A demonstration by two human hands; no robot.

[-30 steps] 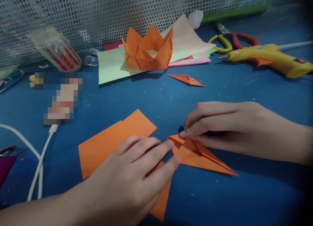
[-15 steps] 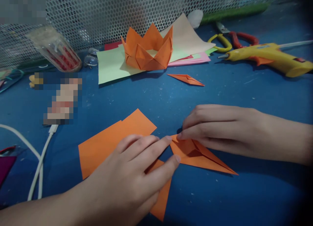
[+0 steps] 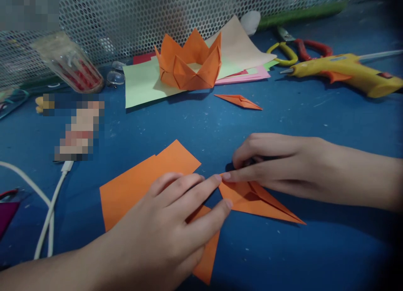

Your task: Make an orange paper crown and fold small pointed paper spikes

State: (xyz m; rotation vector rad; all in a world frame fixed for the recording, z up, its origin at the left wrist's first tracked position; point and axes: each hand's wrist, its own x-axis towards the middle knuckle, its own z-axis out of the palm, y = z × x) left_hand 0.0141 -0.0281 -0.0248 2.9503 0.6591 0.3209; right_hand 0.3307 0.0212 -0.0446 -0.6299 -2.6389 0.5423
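A folded piece of orange paper (image 3: 237, 200) lies flat on the blue table, its long point aimed to the lower right. Two outstretched fingertips of my left hand (image 3: 166, 228) press on its left edge; the fingers are spread. My right hand (image 3: 283, 165) comes in from the right with fingers bent together and a fingertip on the upper left corner of the folded paper. What its hidden fingers touch I cannot make out. Flat orange sheets (image 3: 129, 188) are partly covered by my left hand.
Behind stands an orange paper crown (image 3: 189, 72) on coloured sheets (image 3: 138, 87). A narrow folded orange piece (image 3: 241, 101) lies before it. A yellow glue gun (image 3: 343, 70) and red-handled pliers (image 3: 311, 48) are right; a jar (image 3: 83, 74) and white cable (image 3: 52, 211) left.
My right hand's fingertip has slid slightly left along the top edge of the folded paper, close to my left fingertip. My left hand stays put.
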